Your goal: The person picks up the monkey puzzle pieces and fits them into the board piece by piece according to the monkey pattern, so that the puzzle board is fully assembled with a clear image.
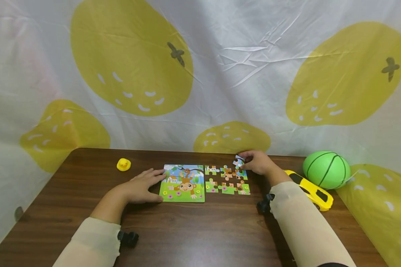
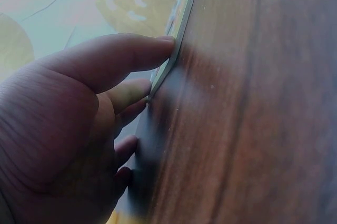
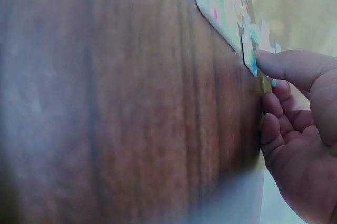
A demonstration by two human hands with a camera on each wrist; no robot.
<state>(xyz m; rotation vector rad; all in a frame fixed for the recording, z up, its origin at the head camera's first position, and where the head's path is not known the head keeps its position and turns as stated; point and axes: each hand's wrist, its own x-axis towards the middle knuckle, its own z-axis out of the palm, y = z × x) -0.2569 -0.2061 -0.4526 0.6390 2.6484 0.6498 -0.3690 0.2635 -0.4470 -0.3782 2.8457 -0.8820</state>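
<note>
A square picture board point(image 1: 182, 184) with a cartoon monkey lies on the table. My left hand point(image 1: 140, 186) rests at its left side, thumb and forefinger touching the edge; in the left wrist view the thumb point(image 2: 150, 51) meets the board's rim. Right of the board, jigsaw pieces point(image 1: 228, 188) lie in two rows, with a gap between the rows. At the top right of them, my right hand point(image 1: 258, 163) pinches a blue jigsaw piece point(image 1: 238, 162) between thumb and fingers. That piece is tilted and partly hidden by the hand.
A yellow rubber duck point(image 1: 123, 164) sits at the back left of the brown wooden table point(image 1: 200, 230). Beside my right forearm are a yellow toy car point(image 1: 315, 193) and a green ball point(image 1: 326, 170). A white curtain with yellow fruit point(image 1: 220, 92) hangs behind the table.
</note>
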